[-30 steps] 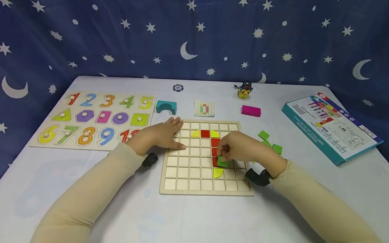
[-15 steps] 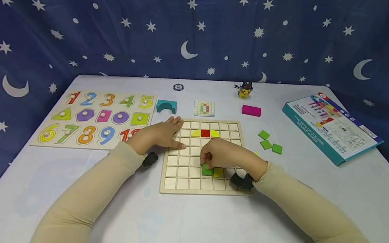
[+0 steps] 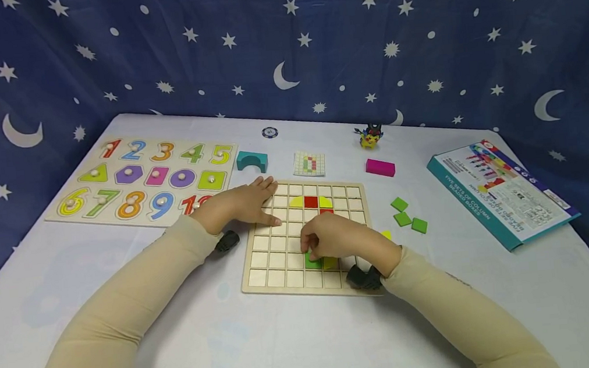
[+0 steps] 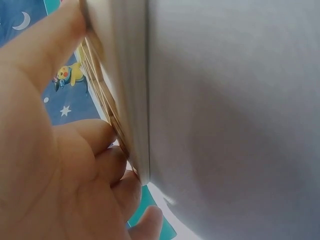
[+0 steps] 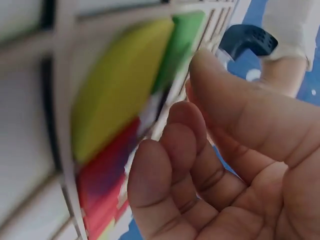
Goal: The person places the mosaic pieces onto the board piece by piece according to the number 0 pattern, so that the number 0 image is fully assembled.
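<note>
A wooden grid board (image 3: pixel 304 292) lies on the white table. My left hand (image 3: pixel 246 204) rests on its upper left corner with fingers spread; in the left wrist view the fingertips lie along the board's edge (image 4: pixel 134 105). My right hand (image 3: pixel 338 235) is over the lower middle of the grid, its thumb tip at a green square tile (image 3: pixel 313 261). In the right wrist view, that green tile (image 5: pixel 182 45) lies in the grid beside a yellow rounded piece (image 5: pixel 120 85) and a red tile (image 5: pixel 105 185). Its loosely bent fingers enclose nothing. The hand covers part of the red column.
Several loose green tiles (image 3: pixel 403 219) lie right of the board. Behind it are a pattern card (image 3: pixel 309 164), a teal arch block (image 3: pixel 252 161), a magenta block (image 3: pixel 380 168) and a small figure (image 3: pixel 370 136). A number puzzle (image 3: pixel 141 180) lies left, a flat box (image 3: pixel 502 189) right.
My right hand has carried a green tile left and toward me, beside the lower yellow piece; the tile now sits in a grid cell. My left hand has stayed put.
</note>
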Available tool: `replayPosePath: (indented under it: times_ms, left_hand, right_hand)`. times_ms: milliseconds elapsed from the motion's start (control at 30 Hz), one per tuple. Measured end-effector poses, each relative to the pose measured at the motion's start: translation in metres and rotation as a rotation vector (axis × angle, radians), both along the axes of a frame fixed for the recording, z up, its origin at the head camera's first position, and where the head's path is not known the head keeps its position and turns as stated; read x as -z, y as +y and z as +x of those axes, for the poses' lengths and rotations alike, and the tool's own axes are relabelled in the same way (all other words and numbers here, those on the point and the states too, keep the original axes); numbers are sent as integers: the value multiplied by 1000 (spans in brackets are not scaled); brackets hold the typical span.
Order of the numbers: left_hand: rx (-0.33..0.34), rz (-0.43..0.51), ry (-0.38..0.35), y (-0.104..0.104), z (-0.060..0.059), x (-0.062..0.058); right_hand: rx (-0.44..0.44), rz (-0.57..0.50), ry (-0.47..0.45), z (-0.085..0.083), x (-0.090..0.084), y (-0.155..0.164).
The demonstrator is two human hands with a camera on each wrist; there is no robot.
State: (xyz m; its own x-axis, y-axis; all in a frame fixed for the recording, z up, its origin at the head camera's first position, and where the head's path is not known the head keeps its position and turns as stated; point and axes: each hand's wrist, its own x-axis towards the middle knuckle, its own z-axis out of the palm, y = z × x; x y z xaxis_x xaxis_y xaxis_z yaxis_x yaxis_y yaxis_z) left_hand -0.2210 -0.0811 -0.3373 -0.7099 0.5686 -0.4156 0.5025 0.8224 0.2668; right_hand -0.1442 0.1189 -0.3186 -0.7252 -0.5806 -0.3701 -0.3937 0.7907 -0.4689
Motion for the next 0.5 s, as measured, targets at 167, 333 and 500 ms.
replayPosePath:
  times_ms: [167, 333, 500]
  left_hand:
    - [6, 4, 3, 0, -1, -1]
    - [10, 1, -5, 0, 0, -1]
    - [13, 5, -8, 0, 0, 0]
  right_hand:
    - [32, -26, 26, -4, -10, 14]
    - [98, -29, 42, -8, -14, 40]
    - [183, 0, 22, -11, -16, 71]
